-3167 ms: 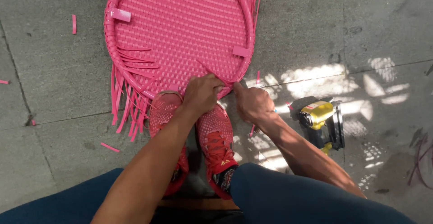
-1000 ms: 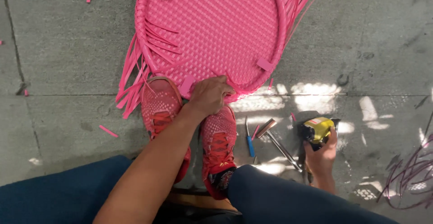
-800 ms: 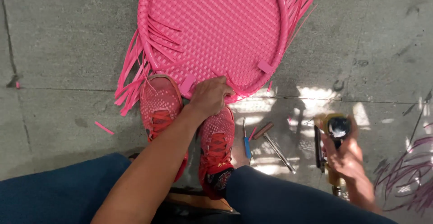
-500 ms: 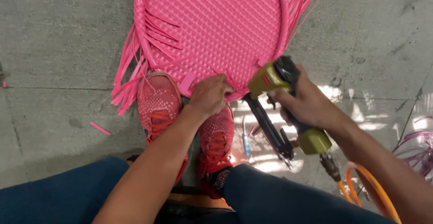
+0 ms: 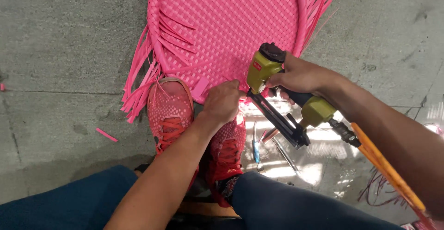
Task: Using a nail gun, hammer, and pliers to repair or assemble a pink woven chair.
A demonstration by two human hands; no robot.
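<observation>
A green nail gun [image 5: 277, 89] is gripped by the right hand [image 5: 300, 77], fingers wrapped round its handle, at the near rim of the pink woven seat [image 5: 231, 31]; that rim is pinched by the left hand [image 5: 223, 102], beside the gun's nose; red shoes [image 5: 171, 109] are planted just below it.

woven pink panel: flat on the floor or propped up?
Flat. The woven pink panel lies on the concrete floor, its near rim by the red shoes, loose strip ends spread out beside it.

Concrete floor [image 5: 69, 49] under woven panel [image 5: 231, 26]
</observation>
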